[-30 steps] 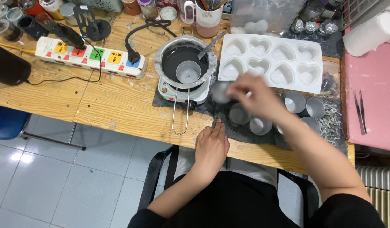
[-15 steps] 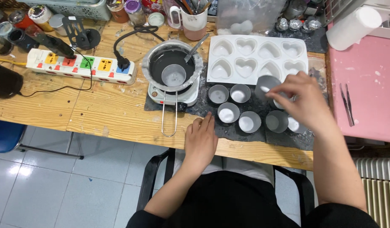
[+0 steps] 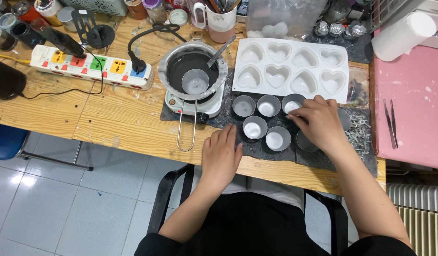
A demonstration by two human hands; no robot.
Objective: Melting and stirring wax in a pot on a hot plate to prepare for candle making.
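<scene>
The right hand has its fingertips closed on the rim of a small metal cup, standing just below the heart mould. Four cups already stand in rows left of it; others lie under the hand, unplaced. The left hand rests flat, fingers open, further left.

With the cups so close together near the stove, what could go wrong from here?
1. The right hand sets a metal cup down among other cups that stand very close; a nudge might tip one and spill its white filling.
2. The long wire handle of the small pot reaches toward the left hand; bumping it might upset the pot on the stove.
</scene>
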